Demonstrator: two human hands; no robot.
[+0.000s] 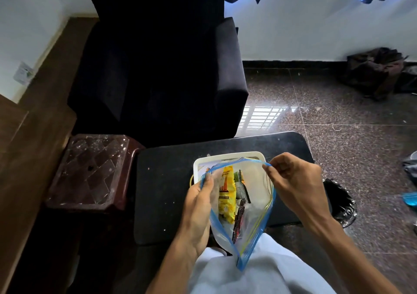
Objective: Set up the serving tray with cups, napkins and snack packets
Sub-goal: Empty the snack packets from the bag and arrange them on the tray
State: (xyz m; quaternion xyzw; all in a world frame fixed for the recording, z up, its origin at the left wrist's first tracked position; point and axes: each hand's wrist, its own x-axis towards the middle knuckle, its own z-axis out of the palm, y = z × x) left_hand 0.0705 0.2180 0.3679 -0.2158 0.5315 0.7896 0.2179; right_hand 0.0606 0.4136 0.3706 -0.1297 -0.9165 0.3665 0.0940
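A clear zip bag [255,205] with a blue seal edge hangs open above the low black table [167,187]. My left hand [198,203] grips its left rim and my right hand [293,181] pinches its right rim, holding the mouth wide. Inside lie a yellow snack packet [226,194], a green and white packet [240,185] and a dark red packet [239,219]. Under the bag sits a white serving tray [228,157], mostly hidden; its contents cannot be made out.
A dark armchair [158,72] stands behind the table. A brown plastic stool [92,172] is at the table's left. A black-lined bin [340,201] sits by the table's right edge. Clothes lie on the stone floor at the far right.
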